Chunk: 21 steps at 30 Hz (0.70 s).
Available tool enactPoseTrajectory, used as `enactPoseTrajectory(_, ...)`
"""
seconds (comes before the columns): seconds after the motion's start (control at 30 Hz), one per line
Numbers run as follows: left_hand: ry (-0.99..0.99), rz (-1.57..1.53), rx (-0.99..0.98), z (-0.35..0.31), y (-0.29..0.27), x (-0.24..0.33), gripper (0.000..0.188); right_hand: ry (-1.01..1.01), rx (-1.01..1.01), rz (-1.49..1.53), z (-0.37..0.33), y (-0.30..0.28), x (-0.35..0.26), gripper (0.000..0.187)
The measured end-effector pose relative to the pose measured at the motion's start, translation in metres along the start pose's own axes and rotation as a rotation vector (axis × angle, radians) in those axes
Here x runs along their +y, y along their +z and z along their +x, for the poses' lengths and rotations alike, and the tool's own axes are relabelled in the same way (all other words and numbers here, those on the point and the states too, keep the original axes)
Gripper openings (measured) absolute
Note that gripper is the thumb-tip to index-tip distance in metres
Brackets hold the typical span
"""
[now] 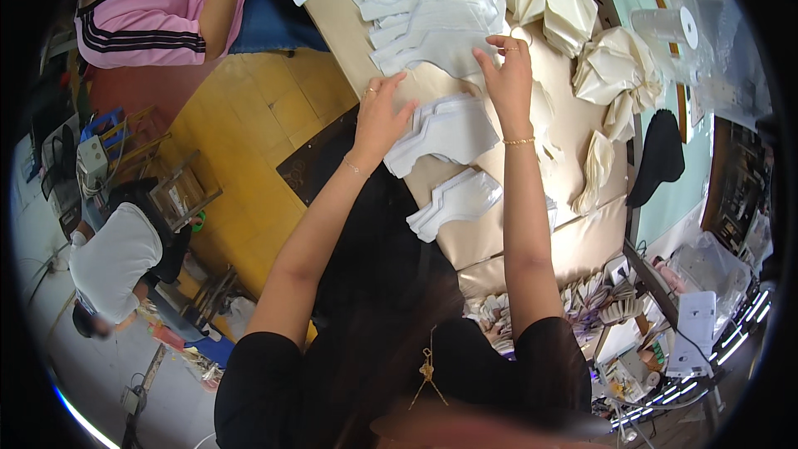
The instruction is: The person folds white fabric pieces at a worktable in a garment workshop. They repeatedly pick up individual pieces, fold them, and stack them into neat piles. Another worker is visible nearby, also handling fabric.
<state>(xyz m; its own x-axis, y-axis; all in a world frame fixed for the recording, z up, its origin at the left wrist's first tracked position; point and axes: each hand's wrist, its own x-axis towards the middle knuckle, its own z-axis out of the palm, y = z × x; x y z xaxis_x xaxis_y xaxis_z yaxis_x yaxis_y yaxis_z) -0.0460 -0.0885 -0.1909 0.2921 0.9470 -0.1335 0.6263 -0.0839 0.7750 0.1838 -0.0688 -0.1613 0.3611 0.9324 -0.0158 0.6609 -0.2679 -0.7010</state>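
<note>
My left hand (pixel 381 122) hovers at the left ends of the white cut pieces, fingers apart, with nothing seen in it. Thumb and fingers of my right hand (pixel 510 83) are spread at the right edge of a large stack of thin white pieces (pixel 440 21); whether they touch it I cannot tell. Nearer me is a second stack of overlapping, curved white pieces (pixel 457 135), between my wrists. A smaller stack of similar shapes (pixel 458 206) lies closest to my body.
Cream-coloured bundles (pixel 615 66) line the right of the tan-covered table (pixel 490 245). A black sock-shaped piece (pixel 659 158) and a white spool (pixel 665 27) are beyond them. A person in pink (pixel 166 8) sits at upper left; another in white (pixel 116 254) works lower left.
</note>
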Motion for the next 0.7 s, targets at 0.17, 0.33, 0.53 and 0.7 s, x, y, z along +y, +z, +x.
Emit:
enactPoseTrajectory(0.17, 0.170, 0.076, 0.171, 0.046, -0.007, -0.004, 0.051, 0.012, 0.055, -0.219, 0.012, 0.019, -0.002, 0.066)
enactPoseTrajectory(0.33, 0.138, 0.146, 0.153, 0.074, -0.003, 0.004, 0.054, 0.094, 0.065, -0.125, 0.011, 0.023, 0.002, 0.068)
enactPoseTrajectory(0.53, 0.090, 0.220, 0.171, 0.084, 0.008, 0.004, 0.068, 0.167, 0.037, -0.148, 0.009, 0.026, 0.003, 0.070)
enactPoseTrajectory(0.7, 0.073, 0.216, 0.198, 0.083, 0.014, 0.001, 0.080, 0.161, 0.068, -0.101, 0.002, 0.027, 0.000, 0.067)
